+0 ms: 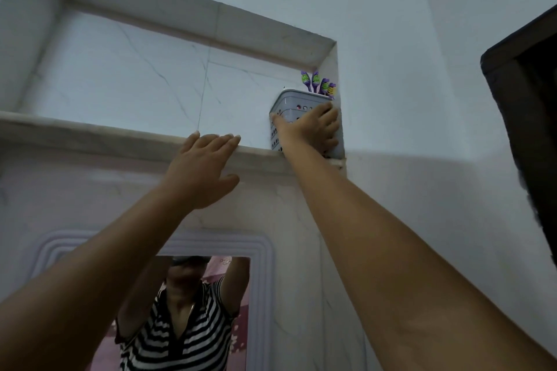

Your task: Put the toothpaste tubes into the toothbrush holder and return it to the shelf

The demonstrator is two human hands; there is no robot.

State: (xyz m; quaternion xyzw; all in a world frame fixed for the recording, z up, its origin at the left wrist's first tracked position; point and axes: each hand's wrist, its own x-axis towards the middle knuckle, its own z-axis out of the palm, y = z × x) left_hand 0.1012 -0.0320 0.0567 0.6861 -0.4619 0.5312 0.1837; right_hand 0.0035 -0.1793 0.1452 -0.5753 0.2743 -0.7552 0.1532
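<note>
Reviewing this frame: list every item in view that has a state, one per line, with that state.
Grey perforated plastic toothbrush holder: upright on shelf, in niche's right corner.
Purple-green toothbrushes: standing in holder, heads up.
Marble shelf ledge: bearing the holder.
Right hand: wrapped around holder.
Left hand: open, fingertips on ledge.
Toothpaste tubes: not visible.

Your right hand covers most of the toothbrush holder front, so you can't see any toothpaste tubes inside. Only purple toothbrush heads poke out, too small to make out.
</note>
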